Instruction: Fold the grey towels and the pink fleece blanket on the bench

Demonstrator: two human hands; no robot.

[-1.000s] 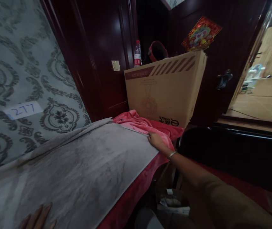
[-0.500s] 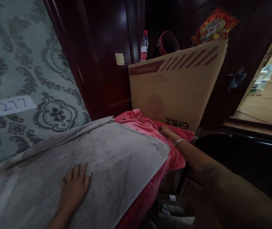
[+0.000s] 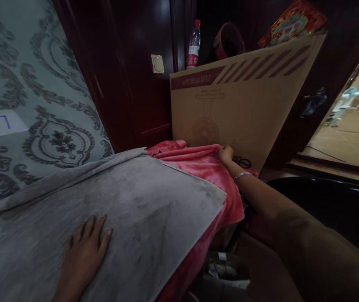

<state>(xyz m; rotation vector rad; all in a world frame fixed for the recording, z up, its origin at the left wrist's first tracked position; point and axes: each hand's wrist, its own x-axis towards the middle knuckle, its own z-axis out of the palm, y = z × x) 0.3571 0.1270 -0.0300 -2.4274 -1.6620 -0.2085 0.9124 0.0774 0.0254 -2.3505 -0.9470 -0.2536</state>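
Observation:
My left hand (image 3: 83,251) lies flat with fingers spread on a large grey cloth (image 3: 135,201), which has darker smudges across it. Beneath and beyond the grey cloth is a pinkish-red plush cloth (image 3: 206,170), showing along the far side and the right edge. My right hand (image 3: 225,154), with a silver bangle at the wrist, is closed on the far edge of the pink cloth and holds it bunched in a raised fold. Its fingertips are partly hidden by the fabric. What supports the cloths is covered.
Behind the cloths stands a big cardboard box (image 3: 245,100), with a plastic bottle (image 3: 193,46) and a red festive card (image 3: 292,25) at its top. Patterned wallpaper (image 3: 56,134) is on the left. A glossy black surface (image 3: 330,214) and a doorway are at right; a low open box (image 3: 226,272) sits below.
My right hand has lifted the pink cloth's far edge, pulling it into a straighter fold. My left hand stays flat on the grey cloth. The view has shifted slightly.

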